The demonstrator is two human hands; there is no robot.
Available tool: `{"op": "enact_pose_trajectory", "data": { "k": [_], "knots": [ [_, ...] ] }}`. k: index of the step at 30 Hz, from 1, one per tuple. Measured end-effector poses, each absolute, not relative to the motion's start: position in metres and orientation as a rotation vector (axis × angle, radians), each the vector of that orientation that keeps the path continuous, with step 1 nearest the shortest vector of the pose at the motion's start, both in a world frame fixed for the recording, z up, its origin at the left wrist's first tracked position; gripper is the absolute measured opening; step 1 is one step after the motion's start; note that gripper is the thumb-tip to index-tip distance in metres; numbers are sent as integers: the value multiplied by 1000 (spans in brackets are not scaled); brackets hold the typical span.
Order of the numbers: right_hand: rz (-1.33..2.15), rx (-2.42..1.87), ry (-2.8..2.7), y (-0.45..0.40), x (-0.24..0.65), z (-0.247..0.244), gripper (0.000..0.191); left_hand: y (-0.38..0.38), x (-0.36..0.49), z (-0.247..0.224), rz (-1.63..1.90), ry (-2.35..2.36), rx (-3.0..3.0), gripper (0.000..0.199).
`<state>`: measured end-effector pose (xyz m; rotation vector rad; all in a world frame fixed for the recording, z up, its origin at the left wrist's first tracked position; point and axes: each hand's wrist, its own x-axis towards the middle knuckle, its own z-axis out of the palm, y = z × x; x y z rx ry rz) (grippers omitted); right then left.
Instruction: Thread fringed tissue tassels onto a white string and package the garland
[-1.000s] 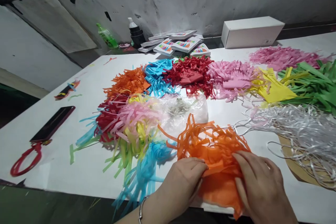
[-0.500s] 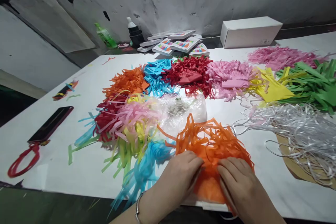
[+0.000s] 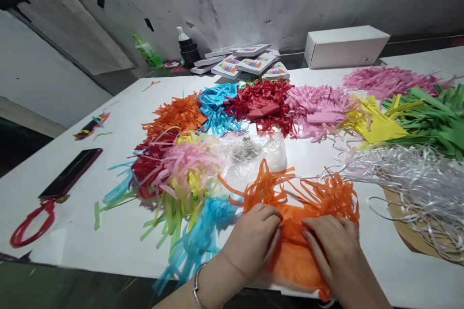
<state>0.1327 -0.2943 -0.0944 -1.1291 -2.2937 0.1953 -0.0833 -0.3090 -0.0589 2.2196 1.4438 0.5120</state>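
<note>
Compared with half a second ago, the fringe (image 3: 335,195) of the orange paper (image 3: 295,263) is parted left and right. The paper lies on the white table (image 3: 79,231), at its near edge; a stained grey wall (image 3: 253,0) stands far behind. The left hand (image 3: 253,236) pinches the paper with curled fingers; the right hand (image 3: 331,246) touches it, fingers together, but pinching I cannot tell.

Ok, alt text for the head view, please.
Two bare hands handle thin orange fringed paper at the near edge of a white table. Around it lie multicoloured fringed paper bundles, a crumpled clear plastic bag and tangled silvery string.
</note>
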Motion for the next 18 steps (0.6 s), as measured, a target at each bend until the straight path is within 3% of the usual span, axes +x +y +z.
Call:
{"op": "enact_pose_trajectory", "data": {
  "k": [7, 12, 18],
  "knots": [
    [217, -1176, -2391, -280, 138, -100, 14, -306, -79, -61, 422, 1650, 2196, 21],
    [3, -1311, -2365, -273, 125, -100, 14, -294, -70, -60, 110, 1854, 2248, 14],
    [-216, -1289, -2216, -280, 123, -86, 14, -292, -72, -57, 28, 1834, 2192, 16]
  ]
}}
